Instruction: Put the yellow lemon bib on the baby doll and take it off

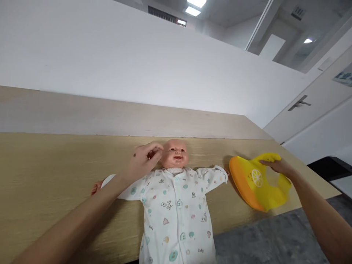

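A baby doll (176, 157) lies face up, its arms spread, in a white patterned sleepsuit (170, 209) with snaps down the front. My left hand (147, 157) is beside the doll's head, on the left, its fingers curled in and the fingertips close to or touching the head. I see nothing between them. Off to the right, my right hand (276, 165) grips a yellow silicone bib (247, 179) by its neck strap, fingers mostly hidden behind it. The bib has an orange catch pocket and a white citrus-slice print, and hangs tilted near the doll's hand.
The doll rests on a light wooden table (49, 161) with a raised pale ledge (110, 115) along the back. Behind it stands a white partition (123, 62). At the right are a door with a handle (299, 103), a dark flat object (331, 168) and grey floor (247, 242).
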Demonstrator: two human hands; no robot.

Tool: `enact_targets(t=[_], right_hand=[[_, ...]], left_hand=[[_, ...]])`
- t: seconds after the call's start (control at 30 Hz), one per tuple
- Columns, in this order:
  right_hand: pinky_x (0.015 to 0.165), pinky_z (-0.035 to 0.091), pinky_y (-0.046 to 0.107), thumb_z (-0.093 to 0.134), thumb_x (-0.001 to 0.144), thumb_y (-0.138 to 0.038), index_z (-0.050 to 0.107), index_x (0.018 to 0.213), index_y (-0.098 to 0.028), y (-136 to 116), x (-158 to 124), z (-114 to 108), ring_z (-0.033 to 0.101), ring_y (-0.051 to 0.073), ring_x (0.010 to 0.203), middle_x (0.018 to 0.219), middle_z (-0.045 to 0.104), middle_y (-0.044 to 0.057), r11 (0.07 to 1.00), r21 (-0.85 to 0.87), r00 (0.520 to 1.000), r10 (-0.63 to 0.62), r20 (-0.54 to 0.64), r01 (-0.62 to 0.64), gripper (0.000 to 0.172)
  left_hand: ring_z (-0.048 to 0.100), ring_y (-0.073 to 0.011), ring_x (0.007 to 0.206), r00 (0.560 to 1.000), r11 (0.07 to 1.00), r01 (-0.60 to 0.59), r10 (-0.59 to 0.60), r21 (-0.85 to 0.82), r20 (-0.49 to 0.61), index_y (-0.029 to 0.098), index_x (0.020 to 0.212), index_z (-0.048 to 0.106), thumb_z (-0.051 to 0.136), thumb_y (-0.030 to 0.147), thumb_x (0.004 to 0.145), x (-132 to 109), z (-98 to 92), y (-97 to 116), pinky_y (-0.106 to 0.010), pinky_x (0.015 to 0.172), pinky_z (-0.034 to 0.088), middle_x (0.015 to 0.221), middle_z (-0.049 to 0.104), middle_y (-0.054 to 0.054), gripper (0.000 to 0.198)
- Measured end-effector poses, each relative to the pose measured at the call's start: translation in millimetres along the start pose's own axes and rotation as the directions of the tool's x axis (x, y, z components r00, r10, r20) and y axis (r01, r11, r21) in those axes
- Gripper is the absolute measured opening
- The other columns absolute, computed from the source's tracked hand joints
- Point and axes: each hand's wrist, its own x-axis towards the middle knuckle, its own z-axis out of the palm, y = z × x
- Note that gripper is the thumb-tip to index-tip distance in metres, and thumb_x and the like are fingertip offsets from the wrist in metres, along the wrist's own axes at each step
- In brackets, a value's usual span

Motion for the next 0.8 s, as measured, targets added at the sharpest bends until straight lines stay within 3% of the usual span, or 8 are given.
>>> enact_targets(t=[0.1, 0.23, 0.37, 0.47, 0.57, 0.63, 0.73, 0.8], right_hand=[[0.064, 0.041, 0.03, 0.071, 0.075, -0.04, 0.06, 0.061, -0.018, 12, 21, -5, 0.05, 0.011, 0.054, 0.074, 0.065, 0.011, 0.971, -0.19, 0.988, 0.155, 0.022, -0.148, 0.028], [0.073, 0.039, 0.033, 0.074, 0.073, -0.044, 0.062, 0.082, -0.018, 27, 38, -12, 0.058, 0.017, 0.066, 0.077, 0.068, 0.012, 0.934, -0.293, 0.978, 0.203, -0.039, -0.206, 0.031], [0.071, 0.037, 0.033, 0.069, 0.079, -0.045, 0.062, 0.11, -0.014, 36, 37, -27, 0.057, 0.018, 0.068, 0.088, 0.068, 0.017, 0.894, -0.337, 0.953, 0.252, -0.168, -0.296, 0.045], [0.076, 0.036, 0.035, 0.062, 0.085, -0.047, 0.051, 0.135, -0.005, 31, 31, -34, 0.061, 0.025, 0.092, 0.105, 0.064, 0.025, 0.873, -0.365, 0.93, 0.22, -0.296, -0.323, 0.067], [0.082, 0.036, 0.035, 0.056, 0.086, -0.054, 0.04, 0.145, -0.003, 8, 27, -28, 0.053, 0.03, 0.119, 0.126, 0.056, 0.029, 0.9, -0.344, 0.916, 0.126, -0.382, -0.268, 0.079], [0.084, 0.038, 0.034, 0.052, 0.089, -0.054, 0.046, 0.141, -0.005, -18, 26, -13, 0.056, 0.026, 0.115, 0.127, 0.057, 0.025, 0.951, -0.257, 0.933, 0.075, -0.352, -0.173, 0.071], [0.084, 0.045, 0.027, 0.051, 0.092, -0.039, 0.063, 0.117, -0.006, -72, 16, 27, 0.061, 0.016, 0.093, 0.115, 0.065, 0.019, 0.997, 0.058, 0.994, -0.036, -0.105, 0.043, 0.043], [0.089, 0.047, 0.027, 0.056, 0.089, -0.035, 0.066, 0.108, -0.008, -112, -2, 63, 0.063, 0.015, 0.092, 0.109, 0.068, 0.014, 0.954, 0.213, 0.971, -0.229, 0.071, 0.209, 0.035]], left_hand=[[0.041, -0.0098, 0.051, 1.0, 1.0, 0.003, -0.003, 0.031, -0.021, 0.02, 0.082, 0.06, 0.048, 0.032, 0.089, 0, -1.1, 1, -0.023, 0.055, 0.034, 0.06, 0.055, 0.005, 0.018], [0.038, -0.0095, 0.048, 0.991, 0.995, 0.012, 0.001, 0.097, -0.132, 0.02, 0.08, 0.061, 0.048, 0.033, 0.085, 0, -2.3, 1, -0.023, 0.054, 0.033, 0.052, 0.045, 0.006, 0.019], [0.037, -0.0091, 0.047, 0.97, 0.988, 0.006, 0.032, 0.156, -0.243, 0.02, 0.082, 0.065, 0.051, 0.033, 0.083, 2, 1.2, -10, -0.023, 0.054, 0.034, 0.049, 0.042, 0.007, 0.019], [0.036, -0.0083, 0.046, 0.949, 0.982, -0.033, 0.089, 0.187, -0.303, 0.019, 0.081, 0.065, 0.052, 0.03, 0.082, 2, 5.0, -18, -0.022, 0.054, 0.034, 0.049, 0.041, 0.007, 0.016], [0.036, -0.0084, 0.045, 0.957, 0.978, -0.047, 0.103, 0.204, -0.273, 0.019, 0.083, 0.064, 0.051, 0.03, 0.084, 2, 6.4, -19, -0.023, 0.054, 0.034, 0.049, 0.042, 0.007, 0.017], [0.037, -0.0096, 0.046, 0.976, 0.976, -0.011, 0.058, 0.22, -0.211, 0.02, 0.088, 0.063, 0.049, 0.032, 0.084, 3, 6.2, -19, -0.024, 0.056, 0.035, 0.049, 0.043, 0.007, 0.02], [0.046, -0.0134, 0.051, 0.983, 0.954, 0.16, -0.131, 0.254, -0.128, 0.021, 0.092, 0.06, 0.05, 0.031, 0.078, 9, 5.6, -28, -0.026, 0.061, 0.038, 0.051, 0.051, 0.006, 0.02], [0.057, -0.0174, 0.06, 0.944, 0.926, 0.33, -0.327, 0.185, -0.046, 0.021, 0.097, 0.059, 0.053, 0.03, 0.073, 13, 5.9, -40, -0.027, 0.063, 0.042, 0.058, 0.06, 0.003, 0.027]])
